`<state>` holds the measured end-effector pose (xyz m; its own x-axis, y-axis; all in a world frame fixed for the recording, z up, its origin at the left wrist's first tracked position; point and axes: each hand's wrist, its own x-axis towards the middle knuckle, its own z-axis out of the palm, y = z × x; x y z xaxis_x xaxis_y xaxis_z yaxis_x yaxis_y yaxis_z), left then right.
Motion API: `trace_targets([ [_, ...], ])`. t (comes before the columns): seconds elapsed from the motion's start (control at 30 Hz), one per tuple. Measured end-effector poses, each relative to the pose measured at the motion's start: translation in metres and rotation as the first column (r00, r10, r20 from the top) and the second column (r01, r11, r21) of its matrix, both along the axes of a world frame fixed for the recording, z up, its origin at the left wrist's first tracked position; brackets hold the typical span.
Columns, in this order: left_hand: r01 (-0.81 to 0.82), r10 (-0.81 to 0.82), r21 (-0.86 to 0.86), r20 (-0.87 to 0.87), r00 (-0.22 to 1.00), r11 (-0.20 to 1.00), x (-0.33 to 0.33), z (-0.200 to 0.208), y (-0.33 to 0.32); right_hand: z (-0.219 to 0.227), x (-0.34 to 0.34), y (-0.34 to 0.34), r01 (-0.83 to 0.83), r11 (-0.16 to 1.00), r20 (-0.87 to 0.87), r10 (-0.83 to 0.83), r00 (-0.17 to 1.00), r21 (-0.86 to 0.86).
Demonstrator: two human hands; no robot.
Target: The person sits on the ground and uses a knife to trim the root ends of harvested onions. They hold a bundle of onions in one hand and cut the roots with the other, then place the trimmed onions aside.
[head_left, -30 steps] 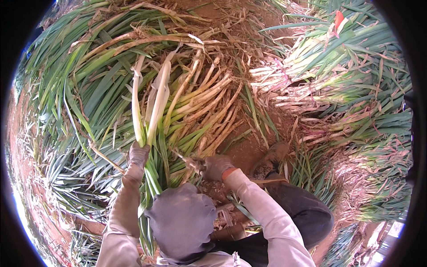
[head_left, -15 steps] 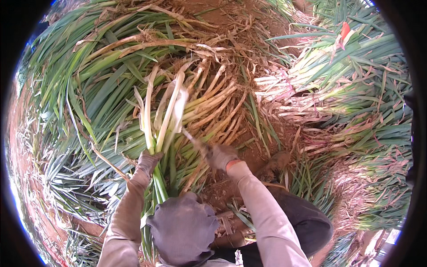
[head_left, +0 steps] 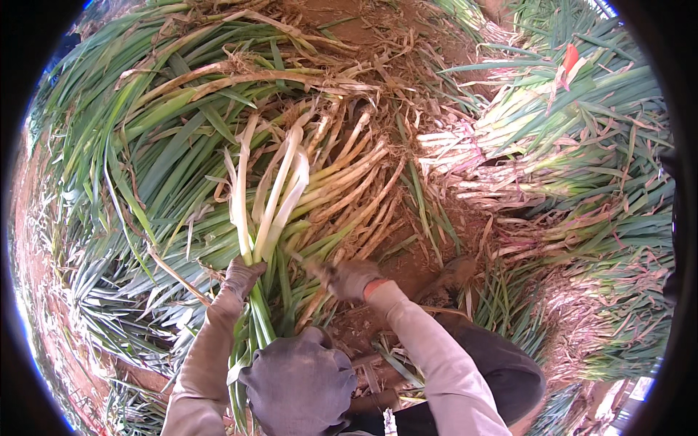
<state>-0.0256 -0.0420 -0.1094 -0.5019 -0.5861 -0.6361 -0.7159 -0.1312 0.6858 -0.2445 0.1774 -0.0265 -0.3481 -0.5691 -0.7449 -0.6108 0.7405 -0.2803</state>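
Holding, left: one left hand (head_left: 243,278), fingers closed around a small clutch of long onion-like stalks (head_left: 273,207). Stalks, held: pale, bared shanks, fanned apart and pointing to about 12 and 1 o'clock from my grip, thin loose skins hanging off them; green leaves running down toward 5 o'clock. Holding, right: one right hand (head_left: 352,280), at 3 o'clock from my left and well clear of the stalks, fingers curled on a narrow tool (head_left: 309,265); its tip aims at about 10 o'clock, too blurred for me to tell the kind. Wrist band (head_left: 374,286), orange, one, on my right arm. Brown-skinned stalks (head_left: 360,174), many, unbared, lying at 12 o'clock from my right hand, roots outward. Green leaves (head_left: 156,167), a broad heap, at 10 to 11 o'clock from my left hand. Rows of stalks (head_left: 523,145), pinkish at the base, green at the far end, at 2 o'clock from my right hand. Orange-red scrap (head_left: 571,57), one, on those rows, farther off toward 1 o'clock. Dark trouser leg (head_left: 505,370), bent, at 4 o'clock.
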Motion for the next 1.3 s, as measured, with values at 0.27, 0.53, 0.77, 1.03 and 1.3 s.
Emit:
trace_targets([
  [0.27, 0.059, -0.059, -0.033, -0.027, 0.998, 0.998, 0.02, 0.005, 0.014, 0.01, 0.002, 0.004, 0.054, 0.996, 0.003, -0.054, 0.999, -0.069],
  [0.53, -0.026, 0.052, 0.213, -0.119, 0.991, 0.977, 0.044, 0.026, 0.055, 0.02, -0.01, -0.009, 0.073, 0.997, -0.064, -0.074, 0.995, -0.013],
  [0.77, -0.172, 0.278, 0.465, -0.169, 0.945, 0.868, 0.061, 0.04, 0.088, 0.023, -0.052, -0.049, 0.235, 0.969, -0.072, -0.229, 0.971, 0.081],
  [1.03, -0.181, 0.347, 0.623, -0.156, 0.925, 0.761, 0.064, 0.039, 0.09, 0.013, -0.066, -0.068, 0.245, 0.968, -0.128, -0.251, 0.96, -0.057],
  [1.3, -0.154, 0.444, 0.848, -0.104, 0.89, 0.508, 0.056, 0.057, 0.086, 0.012, -0.049, -0.049, 0.149, 0.988, -0.115, -0.153, 0.982, -0.044],
])
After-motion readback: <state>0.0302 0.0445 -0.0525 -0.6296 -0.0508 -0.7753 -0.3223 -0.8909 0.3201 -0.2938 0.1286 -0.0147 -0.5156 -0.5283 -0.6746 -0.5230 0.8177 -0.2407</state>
